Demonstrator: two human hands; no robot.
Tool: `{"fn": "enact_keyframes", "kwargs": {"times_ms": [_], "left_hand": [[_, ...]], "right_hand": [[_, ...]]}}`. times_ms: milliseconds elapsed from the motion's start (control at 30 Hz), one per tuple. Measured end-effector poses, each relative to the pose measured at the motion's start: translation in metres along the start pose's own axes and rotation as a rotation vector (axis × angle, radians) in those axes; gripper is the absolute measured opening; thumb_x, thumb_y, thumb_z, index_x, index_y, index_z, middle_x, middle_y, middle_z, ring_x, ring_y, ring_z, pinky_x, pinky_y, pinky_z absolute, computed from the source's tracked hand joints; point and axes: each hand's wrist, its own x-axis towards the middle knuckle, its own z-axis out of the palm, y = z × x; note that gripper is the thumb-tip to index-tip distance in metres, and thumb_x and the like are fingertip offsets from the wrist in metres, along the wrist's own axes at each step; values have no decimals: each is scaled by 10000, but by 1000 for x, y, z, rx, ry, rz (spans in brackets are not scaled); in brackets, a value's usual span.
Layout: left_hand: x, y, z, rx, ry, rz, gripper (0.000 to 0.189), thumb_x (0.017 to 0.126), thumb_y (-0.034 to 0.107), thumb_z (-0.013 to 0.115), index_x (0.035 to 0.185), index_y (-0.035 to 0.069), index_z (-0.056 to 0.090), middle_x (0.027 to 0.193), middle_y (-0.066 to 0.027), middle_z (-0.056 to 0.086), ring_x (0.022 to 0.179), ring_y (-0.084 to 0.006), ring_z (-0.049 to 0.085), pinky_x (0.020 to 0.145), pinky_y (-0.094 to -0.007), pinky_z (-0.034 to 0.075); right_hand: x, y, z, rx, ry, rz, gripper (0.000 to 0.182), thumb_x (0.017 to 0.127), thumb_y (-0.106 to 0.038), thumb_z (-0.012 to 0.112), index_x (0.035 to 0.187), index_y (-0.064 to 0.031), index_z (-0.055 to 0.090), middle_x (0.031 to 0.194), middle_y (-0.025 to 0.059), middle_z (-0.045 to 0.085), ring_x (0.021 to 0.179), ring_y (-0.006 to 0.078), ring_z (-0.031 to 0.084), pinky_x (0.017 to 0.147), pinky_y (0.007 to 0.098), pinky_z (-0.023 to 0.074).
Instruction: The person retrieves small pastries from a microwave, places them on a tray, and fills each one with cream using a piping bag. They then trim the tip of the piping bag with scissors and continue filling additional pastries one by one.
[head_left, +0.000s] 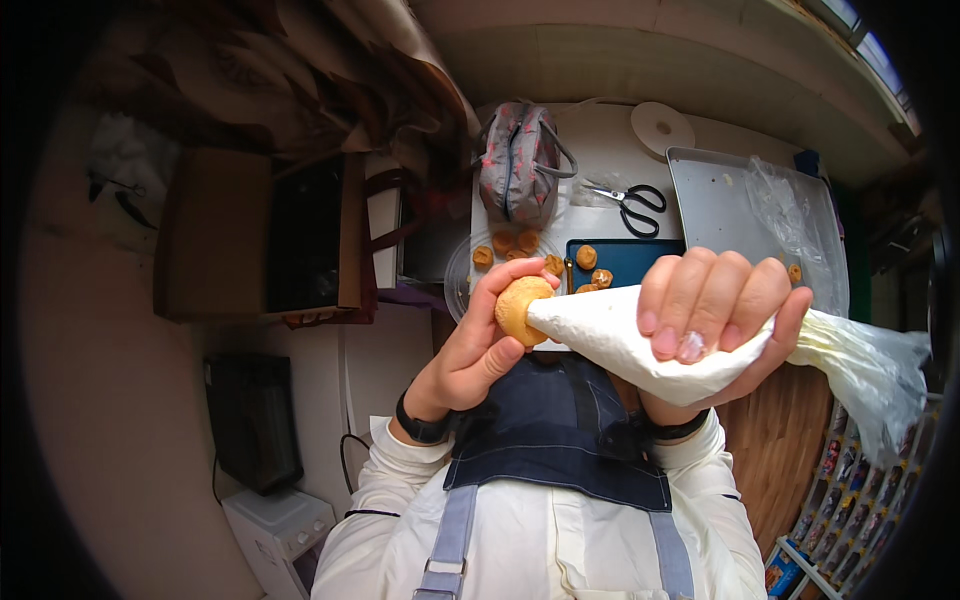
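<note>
My left hand holds a round golden cream puff shell between thumb and fingers. Around a plastic piping bag full of white cream, my right hand is closed, with a white smear on one fingernail. The bag's narrow end meets the side of the shell; its tip is hidden there. Past my right hand, the bag's loose clear end hangs out to the right. Beyond my hands, several more puffs sit in a clear round container. Others lie on a dark blue tray.
Black-handled scissors and a grey patterned bag stand on the white table. At right is a metal baking tray with crumpled plastic. A white roll lies behind. An open cardboard box is left.
</note>
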Motion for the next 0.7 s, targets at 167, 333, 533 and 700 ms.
{"fn": "enact_keyframes", "kwargs": {"times_ms": [167, 333, 533, 700], "left_hand": [[0, -2, -7, 69, -58, 31, 660, 932, 357, 483, 1388, -5, 172, 1289, -140, 375, 1127, -190, 426, 955, -286, 366], [3, -3, -8, 90, -51, 27, 668, 931, 382, 473, 1383, -7, 171, 1273, -141, 381, 1118, -195, 435, 943, -302, 391], [10, -4, -6, 2, -47, -9, 672, 926, 394, 477, 1383, 7, 174, 1265, -136, 384, 1067, -192, 469, 905, -292, 420], [12, -8, -6, -57, -32, -28, 675, 921, 402, 485, 1385, 18, 179, 1262, -126, 396, 1031, -178, 488, 860, -263, 434]], "right_hand": [[5, 3, 5, -61, -4, 83, 528, 979, -482, 143, 677, -126, 389, 522, 20, 465, 436, 164, 502, 494, 305, 449], [9, 5, 3, -81, -4, 118, 536, 978, -485, 146, 656, -122, 374, 505, 18, 446, 423, 152, 475, 488, 293, 437], [15, 5, 4, -101, 7, 120, 546, 974, -497, 161, 644, -117, 372, 494, 19, 436, 411, 151, 455, 461, 285, 421], [18, 7, 1, -109, 15, 122, 551, 976, -492, 158, 633, -116, 370, 491, 22, 438, 409, 154, 450, 453, 285, 414]]}}
